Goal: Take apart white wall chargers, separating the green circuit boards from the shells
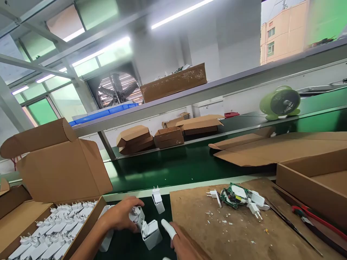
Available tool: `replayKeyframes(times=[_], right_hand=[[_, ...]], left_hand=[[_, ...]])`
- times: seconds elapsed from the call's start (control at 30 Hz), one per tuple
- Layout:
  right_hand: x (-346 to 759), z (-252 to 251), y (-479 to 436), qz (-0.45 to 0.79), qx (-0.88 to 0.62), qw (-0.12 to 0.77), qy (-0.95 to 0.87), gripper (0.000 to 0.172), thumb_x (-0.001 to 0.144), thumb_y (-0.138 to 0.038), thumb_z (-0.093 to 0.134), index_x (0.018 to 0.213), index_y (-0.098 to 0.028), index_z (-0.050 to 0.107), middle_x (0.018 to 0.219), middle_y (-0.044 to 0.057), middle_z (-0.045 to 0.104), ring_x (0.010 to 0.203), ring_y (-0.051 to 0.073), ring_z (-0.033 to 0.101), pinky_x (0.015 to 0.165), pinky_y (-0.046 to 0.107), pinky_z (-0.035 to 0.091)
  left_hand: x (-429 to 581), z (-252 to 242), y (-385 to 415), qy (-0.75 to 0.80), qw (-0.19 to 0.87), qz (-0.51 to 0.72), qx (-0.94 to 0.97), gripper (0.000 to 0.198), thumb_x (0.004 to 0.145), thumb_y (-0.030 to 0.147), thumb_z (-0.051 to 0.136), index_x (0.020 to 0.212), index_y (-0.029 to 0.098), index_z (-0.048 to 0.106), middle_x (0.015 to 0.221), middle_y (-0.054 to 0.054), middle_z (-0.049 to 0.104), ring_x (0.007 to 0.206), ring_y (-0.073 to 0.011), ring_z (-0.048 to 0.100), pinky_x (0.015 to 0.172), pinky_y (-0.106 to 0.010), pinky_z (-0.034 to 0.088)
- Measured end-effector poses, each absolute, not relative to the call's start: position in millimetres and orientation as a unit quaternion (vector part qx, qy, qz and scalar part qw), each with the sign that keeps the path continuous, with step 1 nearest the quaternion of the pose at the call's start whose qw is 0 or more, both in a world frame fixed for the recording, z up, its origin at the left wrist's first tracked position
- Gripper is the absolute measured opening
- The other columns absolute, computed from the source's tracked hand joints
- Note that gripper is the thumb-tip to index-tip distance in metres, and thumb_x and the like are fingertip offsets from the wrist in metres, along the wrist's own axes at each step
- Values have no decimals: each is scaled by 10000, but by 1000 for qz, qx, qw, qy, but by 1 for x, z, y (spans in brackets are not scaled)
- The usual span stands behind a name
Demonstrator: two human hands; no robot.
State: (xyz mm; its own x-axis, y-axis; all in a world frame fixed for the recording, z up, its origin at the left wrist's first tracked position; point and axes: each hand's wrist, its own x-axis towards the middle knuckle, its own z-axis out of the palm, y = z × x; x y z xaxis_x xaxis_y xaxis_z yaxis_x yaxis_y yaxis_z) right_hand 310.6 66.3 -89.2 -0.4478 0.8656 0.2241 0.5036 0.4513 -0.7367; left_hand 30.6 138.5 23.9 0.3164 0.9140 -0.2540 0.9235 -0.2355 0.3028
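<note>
My left hand (123, 215) is curled around a white plastic charger housing (139, 218), with its fingers on the far side and its thumb on the near side. Beside it stands a second open-topped white housing (152, 238) with white parts inside. My right hand (185, 242) is just to the right of that one, a white finger cot on its outstretched finger; it holds nothing that I can see, and the frame's bottom edge cuts it off. Farther back, a white plug charger (158, 201) rests on the green surface. Partly behind my left wrist lies another white casing (107, 236).
At left is an open cardboard box (89, 224) packed with white chargers. A brown board (214, 234) at right carries a pile of circuit boards and plugs (241, 196), tweezers (294, 227) and red-handled pliers (306, 213). Behind are a green belt (162, 171) and a small fan (280, 103).
</note>
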Motion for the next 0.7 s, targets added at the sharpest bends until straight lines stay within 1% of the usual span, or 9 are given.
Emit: replayKeyframes(times=[0.07,0.1,0.17,0.27,0.33,0.43,0.57,0.63,0.7], right_hand=[[314,-80,55,275,-460,298,-790,838,855,-281,659,1640,-364,379,1337,99,685,1231,365,632,1155,506,428],[315,-75,52,268,-473,290,-787,824,880,-297,645,1648,-382,358,1347,97,677,1254,372,619,1164,519,414],[312,-66,49,276,-482,263,-789,828,871,-349,676,1640,-395,371,1373,92,659,1275,390,600,1147,526,428],[300,-59,55,312,-470,229,-793,888,858,-401,686,1666,-321,326,1320,107,661,1183,355,633,1079,489,490],[290,-60,62,334,-453,247,-789,863,851,-346,667,1651,-255,358,1284,111,670,1141,314,641,1053,443,509],[281,-64,67,360,-428,290,-776,824,790,-291,703,1575,-212,468,1380,119,644,1199,296,619,1052,400,513],[281,-56,57,371,-398,266,-796,768,830,-298,664,1568,-245,460,1319,88,682,1147,273,657,1038,387,512],[283,-48,49,346,-425,243,-800,731,872,-309,617,1581,-275,439,1286,81,689,1109,277,670,1026,401,507],[283,-44,43,318,-471,225,-792,700,902,-359,605,1578,-280,439,1317,97,669,1145,304,653,1056,429,482]], left_hand=[[31,27,127,570,218,-17,792,814,603,227,922,1370,287,658,1446,-42,634,1360,-324,568,1115,-377,463],[31,29,122,561,226,-19,796,808,614,259,924,1375,299,655,1448,-38,632,1360,-324,567,1113,-382,464],[33,32,113,541,240,-21,806,781,633,322,926,1367,312,658,1426,-37,638,1333,-326,578,1091,-391,475],[34,34,104,514,250,-19,820,699,661,378,921,1315,307,686,1340,-47,664,1268,-322,597,1049,-397,485],[35,34,99,505,254,-14,825,670,668,396,918,1293,296,698,1297,-52,677,1255,-322,595,1047,-400,482],[34,32,92,505,259,-1,823,688,680,414,906,1319,284,685,1305,-66,670,1271,-329,590,1061,-406,484],[30,30,84,524,268,17,808,779,687,396,893,1409,278,627,1369,-102,627,1271,-345,609,1065,-435,498],[28,30,81,532,275,24,801,831,682,373,891,1453,280,595,1401,-109,615,1275,-353,615,1076,-450,497],[26,28,77,536,282,32,795,869,678,344,887,1484,279,571,1418,-108,616,1290,-358,611,1090,-454,494]])
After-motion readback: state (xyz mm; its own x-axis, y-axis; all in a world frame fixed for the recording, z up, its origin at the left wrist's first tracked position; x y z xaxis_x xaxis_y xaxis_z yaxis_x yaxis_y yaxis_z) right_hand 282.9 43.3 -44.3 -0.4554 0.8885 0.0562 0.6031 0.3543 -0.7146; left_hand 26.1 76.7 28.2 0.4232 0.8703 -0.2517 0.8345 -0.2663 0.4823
